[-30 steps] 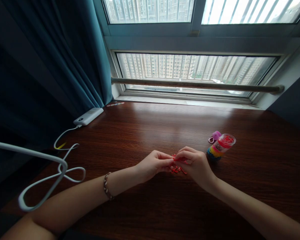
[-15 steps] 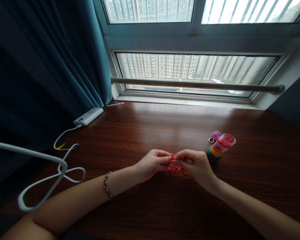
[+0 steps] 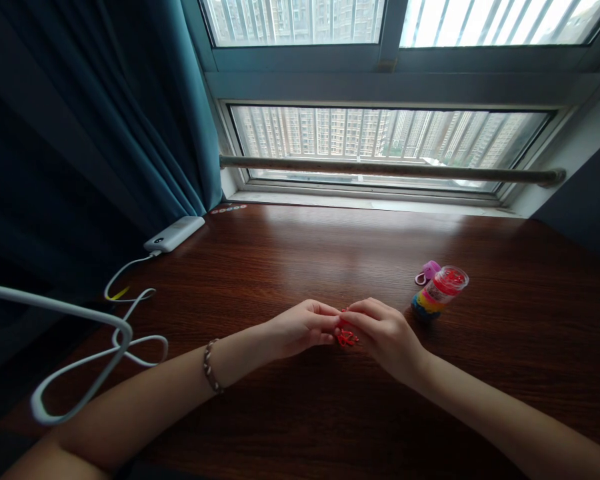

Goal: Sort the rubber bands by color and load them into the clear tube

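Observation:
My left hand (image 3: 307, 328) comes in from the left, its thumb and fingers pinched on a small bunch of thin red loops (image 3: 347, 337) that look like rubber bands. From the right, my right hand (image 3: 385, 333) meets it, fingertips closed on the same bunch. Fingers cover part of the red loops; the rest show just below the fingertips, over the brown table (image 3: 300, 260). Beyond my right hand stands a clear jar (image 3: 440, 292) with red, yellow and blue layers inside, its top open. A purple lid with a loop (image 3: 430, 270) lies behind the jar.
A white power bank (image 3: 175, 233) lies at the table's left edge, with a white cable (image 3: 140, 341) looping near my left forearm. Behind the table are a window with a metal rail (image 3: 380, 168) and a blue curtain (image 3: 195, 133). Small round stickers (image 3: 229, 209) lie at the back edge.
My right hand has moved slightly left and its fingers have closed in toward my left fingertips. The red loop that lay spread to the right no longer shows there.

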A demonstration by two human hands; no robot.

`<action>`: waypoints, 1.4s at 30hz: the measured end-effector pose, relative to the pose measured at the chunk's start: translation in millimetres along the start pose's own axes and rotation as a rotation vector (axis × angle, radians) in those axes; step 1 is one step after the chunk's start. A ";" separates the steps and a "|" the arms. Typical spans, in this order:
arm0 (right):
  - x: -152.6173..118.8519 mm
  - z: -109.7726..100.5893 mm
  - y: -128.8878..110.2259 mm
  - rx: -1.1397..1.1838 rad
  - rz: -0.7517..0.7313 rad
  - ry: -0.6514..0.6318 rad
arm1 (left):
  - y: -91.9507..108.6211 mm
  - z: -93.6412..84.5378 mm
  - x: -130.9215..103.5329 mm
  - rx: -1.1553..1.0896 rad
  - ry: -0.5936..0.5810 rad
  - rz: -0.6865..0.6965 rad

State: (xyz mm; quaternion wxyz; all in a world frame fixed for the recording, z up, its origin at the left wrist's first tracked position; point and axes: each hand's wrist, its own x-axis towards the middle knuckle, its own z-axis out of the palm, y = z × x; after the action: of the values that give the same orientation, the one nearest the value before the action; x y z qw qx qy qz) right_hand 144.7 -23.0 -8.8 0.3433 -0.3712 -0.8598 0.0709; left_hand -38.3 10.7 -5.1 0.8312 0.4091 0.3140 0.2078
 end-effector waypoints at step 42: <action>8.1 3.4 22.3 0.933 0.805 0.228 | -0.8 -33.5 22.6 1.429 0.155 0.585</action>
State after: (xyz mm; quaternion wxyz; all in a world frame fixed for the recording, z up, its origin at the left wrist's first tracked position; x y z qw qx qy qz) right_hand 151.7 -1.0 -15.5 0.5050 -0.4822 -0.4892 0.5226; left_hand -45.2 42.2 -29.4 0.2528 0.8963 0.3083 0.1940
